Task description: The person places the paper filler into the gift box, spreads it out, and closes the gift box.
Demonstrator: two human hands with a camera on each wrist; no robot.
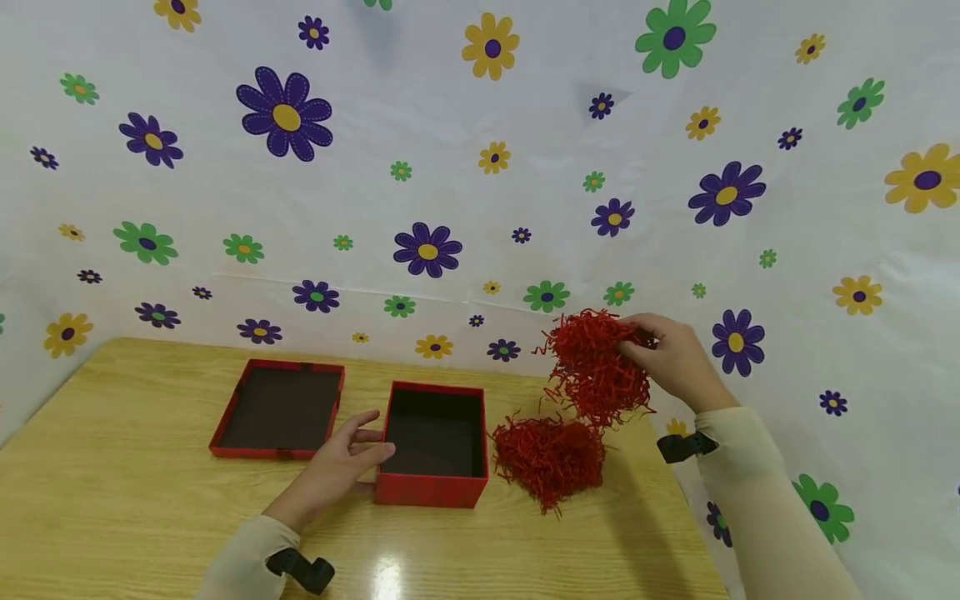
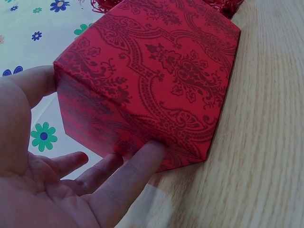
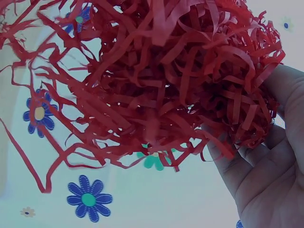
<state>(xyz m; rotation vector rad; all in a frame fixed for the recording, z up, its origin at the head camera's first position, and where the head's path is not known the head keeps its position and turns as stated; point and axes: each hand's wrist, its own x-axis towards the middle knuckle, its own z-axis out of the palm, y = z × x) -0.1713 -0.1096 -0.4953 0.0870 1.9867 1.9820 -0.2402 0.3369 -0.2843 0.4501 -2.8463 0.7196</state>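
My left hand (image 1: 341, 462) grips the left wall of a red patterned box (image 1: 431, 492), its thumb at the rim and its fingers against the outer side. The box stands upright with its black inside bare. In the left wrist view its paisley-like print (image 2: 166, 61) shows close up. Off to the right, my right hand (image 1: 675, 358) pinches a clump of red shredded paper (image 1: 592, 362) above the table; loose strands hang from it in the right wrist view. Below that clump, a second heap of red shredded paper (image 1: 547, 458) lies beside the box.
A shallow red lid (image 1: 281, 408) with a black inside lies to the left of the box. The light wooden table (image 1: 135, 500) ends against a white flower-printed sheet (image 1: 555, 125) at the back and right. Each sleeve carries a black wrist device.
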